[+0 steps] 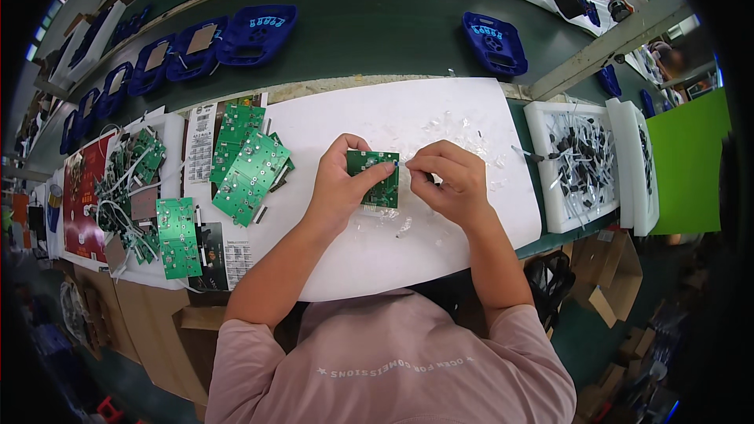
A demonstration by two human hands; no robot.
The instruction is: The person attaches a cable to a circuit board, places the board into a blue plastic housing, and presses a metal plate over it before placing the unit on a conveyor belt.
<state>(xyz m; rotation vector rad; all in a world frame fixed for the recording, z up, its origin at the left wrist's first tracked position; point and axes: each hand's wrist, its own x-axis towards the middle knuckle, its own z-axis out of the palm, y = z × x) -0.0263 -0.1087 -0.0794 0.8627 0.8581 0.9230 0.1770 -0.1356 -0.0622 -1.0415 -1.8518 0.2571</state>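
Observation:
A green circuit board [381,193] is held over the white sheet [361,271] by my left hand [334,188], whose thumb lies across the board's face. Close to the board's right edge, my right hand [457,182] has its thumb and fingers pinched together. Whatever sits in that pinch is too small to make out. Small clear plastic pieces [452,127] are scattered beyond my right hand, and a few more [404,226] lie just below the board.
On the left are overlapping green boards [253,177], a single board [179,237] and a pile of boards with white wires [129,188]. A white foam tray [540,208] at right holds black parts with wires. Blue plastic housings [271,41] rest on the green belt [377,27] behind.

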